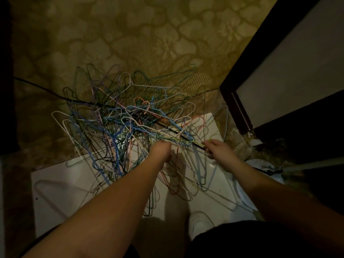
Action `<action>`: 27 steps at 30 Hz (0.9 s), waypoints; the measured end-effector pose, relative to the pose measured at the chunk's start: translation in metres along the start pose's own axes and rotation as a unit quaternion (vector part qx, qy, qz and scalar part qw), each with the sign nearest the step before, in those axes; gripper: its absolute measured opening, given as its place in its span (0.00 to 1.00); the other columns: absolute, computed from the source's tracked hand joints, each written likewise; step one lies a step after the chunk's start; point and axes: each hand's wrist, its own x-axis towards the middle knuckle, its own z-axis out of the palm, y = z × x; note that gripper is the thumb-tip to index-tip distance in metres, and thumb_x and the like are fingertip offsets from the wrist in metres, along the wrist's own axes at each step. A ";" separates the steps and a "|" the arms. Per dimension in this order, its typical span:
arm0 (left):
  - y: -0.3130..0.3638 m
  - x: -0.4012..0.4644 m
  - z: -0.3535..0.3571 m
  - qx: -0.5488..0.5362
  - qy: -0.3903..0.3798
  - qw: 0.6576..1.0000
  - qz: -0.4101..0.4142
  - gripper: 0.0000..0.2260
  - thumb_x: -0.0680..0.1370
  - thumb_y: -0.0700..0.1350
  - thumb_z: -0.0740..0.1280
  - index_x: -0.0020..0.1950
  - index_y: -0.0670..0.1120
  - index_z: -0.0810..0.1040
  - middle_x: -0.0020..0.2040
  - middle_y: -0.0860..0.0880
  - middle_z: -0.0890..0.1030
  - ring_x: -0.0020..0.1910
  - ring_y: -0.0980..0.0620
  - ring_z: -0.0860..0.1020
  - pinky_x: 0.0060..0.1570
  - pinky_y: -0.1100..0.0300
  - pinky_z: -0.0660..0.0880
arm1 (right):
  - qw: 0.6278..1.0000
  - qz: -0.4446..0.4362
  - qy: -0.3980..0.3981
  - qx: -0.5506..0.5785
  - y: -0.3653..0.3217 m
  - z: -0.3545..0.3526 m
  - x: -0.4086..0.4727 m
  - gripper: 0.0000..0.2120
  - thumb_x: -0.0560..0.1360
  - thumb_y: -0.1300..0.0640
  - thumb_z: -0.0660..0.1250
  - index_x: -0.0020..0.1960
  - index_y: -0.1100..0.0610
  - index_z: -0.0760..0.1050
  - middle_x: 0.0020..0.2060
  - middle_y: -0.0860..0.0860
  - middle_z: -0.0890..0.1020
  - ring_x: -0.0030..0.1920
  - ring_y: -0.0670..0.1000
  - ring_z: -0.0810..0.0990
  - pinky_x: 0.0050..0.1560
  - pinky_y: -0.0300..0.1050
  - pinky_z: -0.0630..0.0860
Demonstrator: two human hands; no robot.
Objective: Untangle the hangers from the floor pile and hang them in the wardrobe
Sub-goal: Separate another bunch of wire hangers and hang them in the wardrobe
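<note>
Both hands reaching into hanger pile (pixel 130 123); left hand (pixel 161 150) and right hand (pixel 219 148) pinching thin wires; light, springy, snagging; gripping near the hook probably freeing best.

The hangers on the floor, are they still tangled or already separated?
Tangled: the hangers lie interlocked in one heap, and both the left hand and right hand grip wires at its edge.

Person, seen from above: both forearms bare to the edge of view, no sleeves, watch or rings showing on the left hand (pixel 161 150) or right hand (pixel 219 151). Dark shorts (pixel 251 239) at the lower edge. One white shoe (pixel 200 223) below, rounded toe.
</note>
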 end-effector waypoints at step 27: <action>0.025 -0.030 0.001 -0.087 -0.046 0.995 -0.002 0.43 0.71 0.63 0.73 0.76 0.42 0.62 0.73 0.41 0.68 0.68 0.40 0.70 0.59 0.47 0.71 | 0.994 0.022 -0.103 -0.019 -0.082 0.038 0.004 0.28 0.78 0.35 0.59 0.68 0.54 0.74 0.64 0.51 0.77 0.63 0.53 0.75 0.60 0.47 0.69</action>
